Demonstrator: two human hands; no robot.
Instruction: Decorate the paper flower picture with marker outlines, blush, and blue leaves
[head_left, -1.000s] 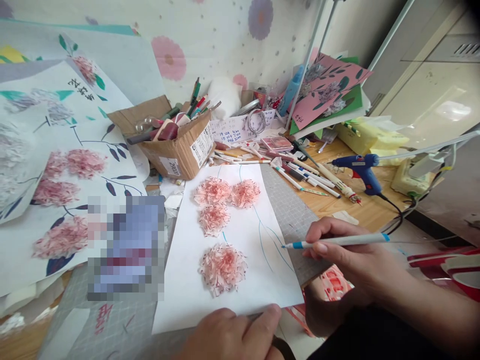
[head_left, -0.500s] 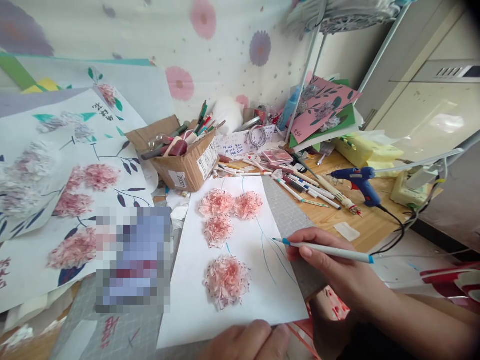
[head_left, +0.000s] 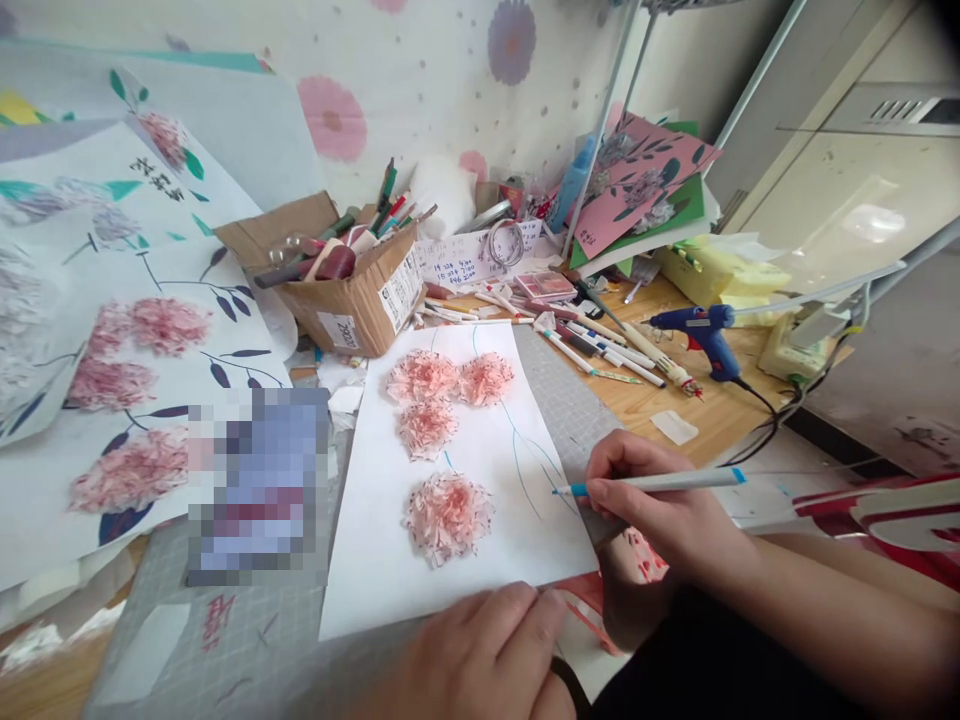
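My right hand (head_left: 660, 500) grips a white felt-tip pen (head_left: 675, 481) with a blue tip and blue end. The tip is at or just above the right side of a white sheet of paper (head_left: 517, 540), beside thin curved blue lines. Ruffled pink paper flowers (head_left: 448, 517) with dark-edged petals are on the sheet, three grouped near the top and one lower down. My left hand (head_left: 495, 640) lies flat over the sheet's near edge, fingers together, slightly blurred. Under the sheet is a grey gridded cutting mat (head_left: 300, 660).
A cardboard box (head_left: 352, 300) of pens and tools stands behind the sheet. Several loose pens (head_left: 600, 345) lie to its right. Farther right is a blue glue gun (head_left: 705, 335) with its cord. Finished flower pictures (head_left: 187, 370) cover the left, beside a pixelated object (head_left: 259, 490).
The pen tip has moved down the sheet along the right-hand blue line. The view has shifted, and more of my left hand shows, still at the near edge.
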